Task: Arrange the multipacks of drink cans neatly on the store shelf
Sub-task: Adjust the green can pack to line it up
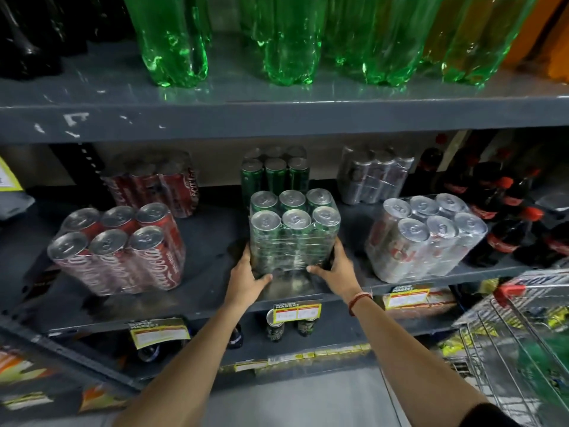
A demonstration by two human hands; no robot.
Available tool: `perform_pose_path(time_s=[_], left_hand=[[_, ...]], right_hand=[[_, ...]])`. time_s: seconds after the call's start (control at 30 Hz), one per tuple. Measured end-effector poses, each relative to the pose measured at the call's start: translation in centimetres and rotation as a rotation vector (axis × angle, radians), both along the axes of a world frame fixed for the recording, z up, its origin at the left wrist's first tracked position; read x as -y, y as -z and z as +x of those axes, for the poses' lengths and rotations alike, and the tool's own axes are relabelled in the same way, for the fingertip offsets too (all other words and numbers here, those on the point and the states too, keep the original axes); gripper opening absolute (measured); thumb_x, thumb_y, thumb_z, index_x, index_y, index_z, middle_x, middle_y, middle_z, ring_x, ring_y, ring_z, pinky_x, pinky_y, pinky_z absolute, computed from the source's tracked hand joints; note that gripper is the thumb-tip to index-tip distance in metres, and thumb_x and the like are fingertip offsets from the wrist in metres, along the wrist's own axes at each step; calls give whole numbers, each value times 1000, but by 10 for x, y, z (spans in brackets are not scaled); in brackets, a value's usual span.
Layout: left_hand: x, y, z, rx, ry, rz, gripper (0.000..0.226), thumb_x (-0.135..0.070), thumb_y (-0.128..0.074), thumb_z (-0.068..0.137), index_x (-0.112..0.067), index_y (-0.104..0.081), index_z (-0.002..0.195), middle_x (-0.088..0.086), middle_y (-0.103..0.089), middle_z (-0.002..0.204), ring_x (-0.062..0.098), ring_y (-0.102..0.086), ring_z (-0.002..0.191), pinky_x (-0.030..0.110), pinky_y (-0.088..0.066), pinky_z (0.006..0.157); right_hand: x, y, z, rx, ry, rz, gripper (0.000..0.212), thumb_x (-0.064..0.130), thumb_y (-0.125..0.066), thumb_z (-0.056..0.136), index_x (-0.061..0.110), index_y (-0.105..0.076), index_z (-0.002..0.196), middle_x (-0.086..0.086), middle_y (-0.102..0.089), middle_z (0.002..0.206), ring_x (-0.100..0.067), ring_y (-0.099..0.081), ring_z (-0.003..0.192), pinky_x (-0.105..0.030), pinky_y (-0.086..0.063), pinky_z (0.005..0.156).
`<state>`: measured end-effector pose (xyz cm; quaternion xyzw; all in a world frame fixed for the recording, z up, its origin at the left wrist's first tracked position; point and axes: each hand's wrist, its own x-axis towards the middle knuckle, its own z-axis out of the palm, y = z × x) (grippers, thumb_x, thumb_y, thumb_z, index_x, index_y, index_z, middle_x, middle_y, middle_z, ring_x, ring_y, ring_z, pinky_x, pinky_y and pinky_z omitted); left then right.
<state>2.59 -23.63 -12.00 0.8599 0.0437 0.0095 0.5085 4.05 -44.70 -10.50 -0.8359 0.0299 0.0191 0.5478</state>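
Note:
A shrink-wrapped six-pack of green cans [294,232] stands upright on the grey middle shelf [212,285], near its front edge. My left hand [249,274] grips its lower left corner and my right hand [337,268] its lower right corner. A second green pack [275,172] stands straight behind it. To the left sit two red cola packs, one in front [118,249] and one behind [154,183]. At the right are two silver packs, front [426,237] and back [374,175].
Small cola bottles [505,223] crowd the shelf's right end. Green plastic bottles [286,38] stand on the shelf above. A wire shopping trolley [517,331] is at the lower right. Yellow price tags [297,310] hang on the shelf edge, with loose cans below.

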Motion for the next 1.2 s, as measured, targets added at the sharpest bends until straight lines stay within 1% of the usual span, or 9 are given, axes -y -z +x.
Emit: perform_pose_path(time_s=[0.17,0.23,0.3,0.4,0.6,0.73,0.9,1.07,1.2], left_hand=[[-5,6,-25,15,-2,0,92,-11,-75,76,-19,-20,149,6,-60,132,8,-56,110,25,-46,96],[-4,10,-36,40,-36,37,90,-17,-76,76,-18,-23,149,6,-60,132,14,-58,116,29,-46,99],[-3,13,-44,74,-62,75,89,-22,-76,75,-18,-25,148,7,-59,133,23,-56,122,40,-46,103],[-2,14,-50,92,-80,89,89,-26,-77,74,-19,-27,147,8,-61,131,25,-57,121,45,-47,101],[-5,17,-54,126,-86,137,88,-33,-78,72,-17,-32,146,9,-68,120,25,-62,111,39,-52,94],[-8,20,-53,125,-52,136,91,-39,-76,71,-19,-29,146,9,-69,116,23,-64,108,40,-53,92],[-6,16,-54,131,-38,192,88,-37,-73,76,-16,-27,147,13,-65,117,26,-62,107,37,-50,91],[-5,8,-56,108,-18,197,86,-35,-71,79,-14,-23,147,14,-63,122,26,-60,110,34,-48,91],[-13,0,-58,81,33,93,83,-29,-72,80,-12,-25,147,12,-51,140,25,-50,127,37,-42,105]], right_hand=[[3,7,-20,16,-23,-34,91,2,-77,74,18,-25,147,3,-57,120,-11,-51,112,-34,-43,105],[5,8,-26,20,-34,-49,89,2,-77,75,17,-27,147,7,-56,115,-12,-53,111,-33,-44,104],[7,9,-31,26,-40,-55,87,2,-77,75,15,-28,146,8,-56,115,-11,-53,113,-29,-44,102],[8,8,-37,21,-42,-37,86,1,-76,76,13,-27,146,8,-55,118,-9,-52,114,-23,-42,99],[8,10,-45,39,-19,-23,81,1,-77,75,14,-34,143,7,-59,116,-8,-56,110,-21,-45,97],[8,13,-50,57,7,-5,80,1,-78,73,16,-37,140,7,-62,113,-10,-60,107,-27,-48,99],[8,17,-52,67,21,-12,80,2,-78,73,18,-38,140,5,-64,114,-13,-62,108,-32,-49,100],[8,19,-53,80,46,-24,82,3,-78,75,18,-35,143,0,-63,122,-16,-60,114,-38,-47,104],[-6,21,-65,137,157,-14,81,7,-79,74,22,-38,142,4,-59,128,-14,-57,117,-35,-47,101]])
